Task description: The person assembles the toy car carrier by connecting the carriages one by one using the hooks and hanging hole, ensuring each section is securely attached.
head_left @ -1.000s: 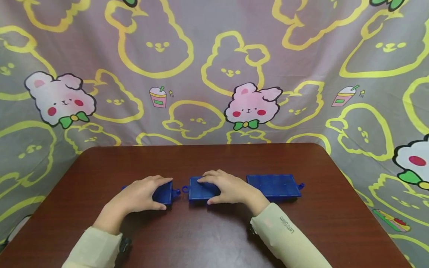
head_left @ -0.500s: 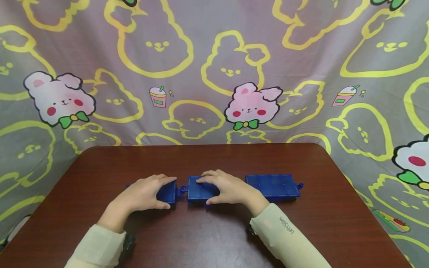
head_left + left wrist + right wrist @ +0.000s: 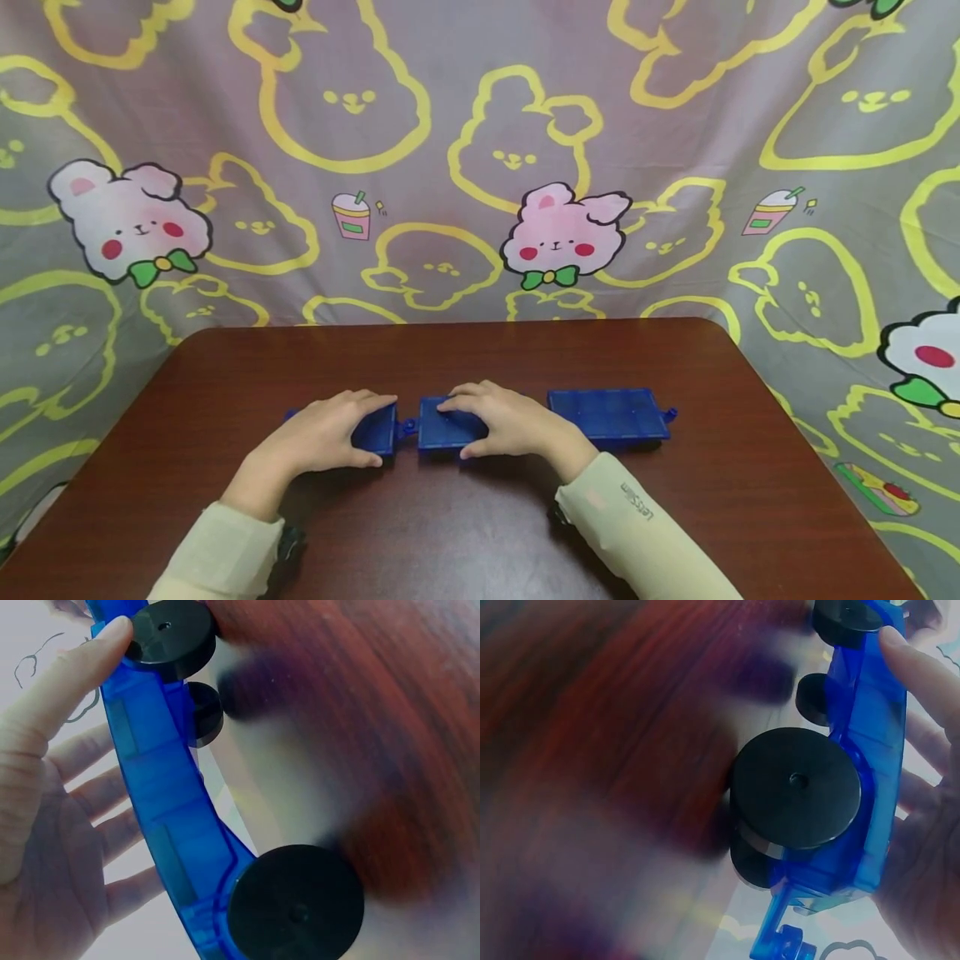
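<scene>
Three blue toy wagons stand in a row on the table. My left hand [image 3: 318, 433] grips the left wagon [image 3: 377, 429] across its top, thumb on the near side and fingers on the far side. The middle wagon [image 3: 441, 425] is held the same way by my right hand [image 3: 517, 423]. Between these two wagons, the left one's peg and the middle one's ring overlap at the coupling [image 3: 408, 427]; how firmly they join I cannot tell. Black wheels [image 3: 296, 904] show under the left wagon in the left wrist view, and similar wheels [image 3: 795, 787] in the right wrist view.
The right wagon [image 3: 609, 414] stands just beyond my right wrist, a small hook [image 3: 670, 414] at its right end. All sit on a brown wooden table [image 3: 480, 521]. A patterned cloth [image 3: 450, 192] hangs behind the table's far edge.
My left hand has pushed the left wagon to the right, closing the gap to the middle wagon, so its peg now meets the ring. My right hand has stayed on the middle wagon.
</scene>
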Action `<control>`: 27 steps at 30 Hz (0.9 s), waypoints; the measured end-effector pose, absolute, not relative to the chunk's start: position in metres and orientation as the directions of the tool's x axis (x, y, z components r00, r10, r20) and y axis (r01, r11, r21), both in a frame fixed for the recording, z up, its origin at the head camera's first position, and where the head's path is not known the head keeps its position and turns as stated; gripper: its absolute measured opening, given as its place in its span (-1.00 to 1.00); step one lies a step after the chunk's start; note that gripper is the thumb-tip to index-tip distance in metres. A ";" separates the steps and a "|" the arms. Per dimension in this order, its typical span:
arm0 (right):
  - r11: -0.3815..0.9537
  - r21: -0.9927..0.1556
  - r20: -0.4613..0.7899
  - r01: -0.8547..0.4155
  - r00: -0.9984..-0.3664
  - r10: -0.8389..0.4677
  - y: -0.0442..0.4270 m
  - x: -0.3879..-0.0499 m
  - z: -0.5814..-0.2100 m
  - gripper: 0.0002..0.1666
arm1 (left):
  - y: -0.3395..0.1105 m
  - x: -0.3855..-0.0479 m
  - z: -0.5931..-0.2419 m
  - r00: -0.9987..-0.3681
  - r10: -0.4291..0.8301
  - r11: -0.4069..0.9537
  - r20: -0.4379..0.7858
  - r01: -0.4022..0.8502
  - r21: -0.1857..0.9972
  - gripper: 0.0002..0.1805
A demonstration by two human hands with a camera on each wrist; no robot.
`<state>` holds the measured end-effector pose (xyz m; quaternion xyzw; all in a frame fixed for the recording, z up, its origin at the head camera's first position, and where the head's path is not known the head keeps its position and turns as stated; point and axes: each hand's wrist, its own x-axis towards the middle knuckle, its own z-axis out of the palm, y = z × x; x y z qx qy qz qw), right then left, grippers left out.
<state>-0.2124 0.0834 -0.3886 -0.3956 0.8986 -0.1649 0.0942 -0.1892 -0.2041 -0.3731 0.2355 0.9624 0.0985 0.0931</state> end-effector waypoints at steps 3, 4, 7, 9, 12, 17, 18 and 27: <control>0.630 -0.371 -0.037 -0.682 -0.667 -0.744 0.083 -0.213 -0.389 -0.22 | -0.204 -0.189 -0.374 -0.871 0.473 0.869 -0.132 0.436 0.234 -0.06; 0.630 -0.373 -0.038 -0.681 -0.667 -0.744 0.083 -0.213 -0.389 -0.22 | -0.204 -0.189 -0.374 -0.871 0.472 0.869 -0.133 0.435 0.236 -0.06; 0.629 -0.375 -0.042 -0.681 -0.666 -0.745 0.084 -0.213 -0.389 -0.21 | -0.204 -0.189 -0.375 -0.869 0.478 0.865 -0.127 0.441 0.239 -0.06; 0.628 -0.381 -0.043 -0.679 -0.666 -0.745 0.085 -0.214 -0.390 -0.20 | -0.204 -0.189 -0.375 -0.869 0.480 0.864 -0.122 0.443 0.240 -0.05; 0.623 -0.397 -0.036 -0.674 -0.667 -0.744 0.089 -0.215 -0.389 -0.19 | -0.204 -0.189 -0.375 -0.865 0.489 0.858 -0.108 0.455 0.239 -0.04; 0.631 -0.423 -0.019 -0.650 -0.689 -0.724 0.101 -0.215 -0.385 -0.17 | -0.206 -0.187 -0.374 -0.871 0.484 0.854 -0.085 0.450 0.261 -0.04; 0.636 -0.426 -0.017 -0.644 -0.697 -0.717 0.104 -0.215 -0.384 -0.18 | -0.206 -0.187 -0.373 -0.873 0.482 0.854 -0.078 0.448 0.263 -0.04; 0.719 -0.361 0.050 -0.594 -0.782 -0.621 0.151 -0.218 -0.378 -0.09 | -0.211 -0.185 -0.361 -0.904 0.427 0.880 0.001 0.417 0.227 -0.02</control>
